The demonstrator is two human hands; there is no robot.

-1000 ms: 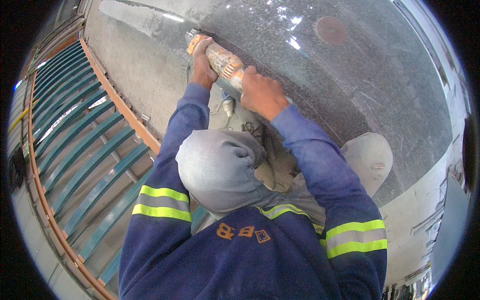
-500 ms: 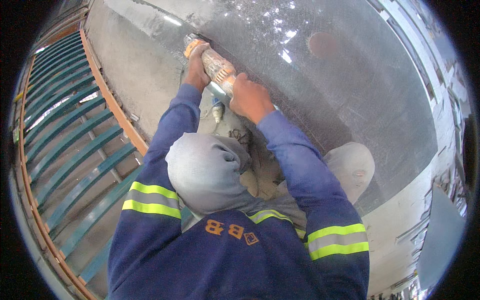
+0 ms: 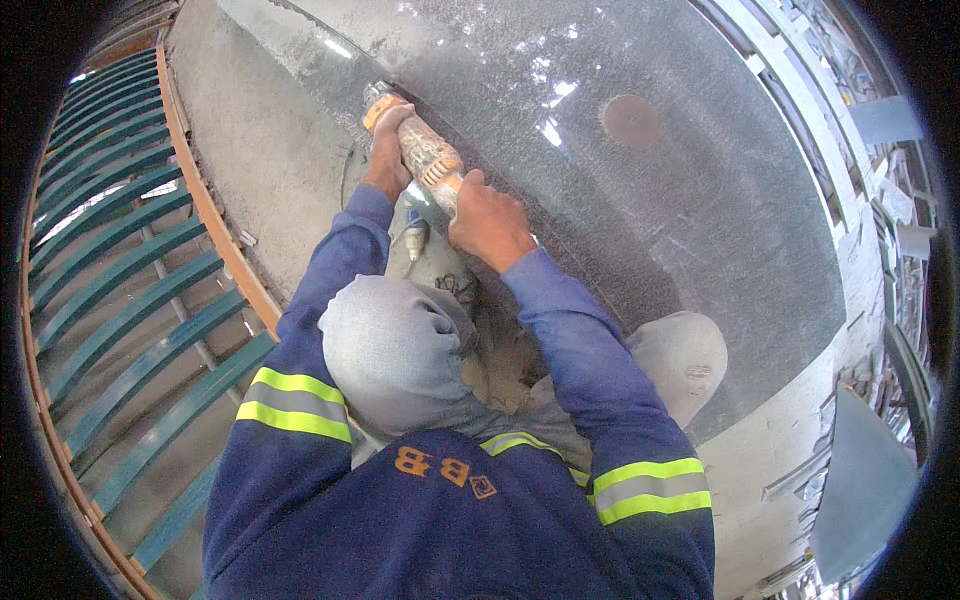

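Note:
An orange and grey, dust-coated angle grinder [image 3: 428, 158] lies slantwise between my hands, its head pointing to the far left. My left hand [image 3: 389, 152] is wrapped round the front of its body, just behind the head. Farther back, my right hand [image 3: 490, 220] grips the rear end. The grinder's head meets the edge of a large dark grey sheet [image 3: 720, 250] on the ground; the disc itself is mostly hidden. Below the tool, near my knee, lies a small blue and white connector-like piece [image 3: 414, 236].
To the left stands a rack of teal slats [image 3: 130, 330] with an orange-brown edge bar [image 3: 205, 190]. A reddish round spot [image 3: 632, 121] marks the dark sheet. Metal offcuts and a pale grey plate [image 3: 862, 485] lie at the right. A thin cable [image 3: 346, 172] runs beside my left wrist.
The whole scene has shifted slightly left in view as my head turned. Both hands keep their hold on the grinder, which stays along the sheet's edge.

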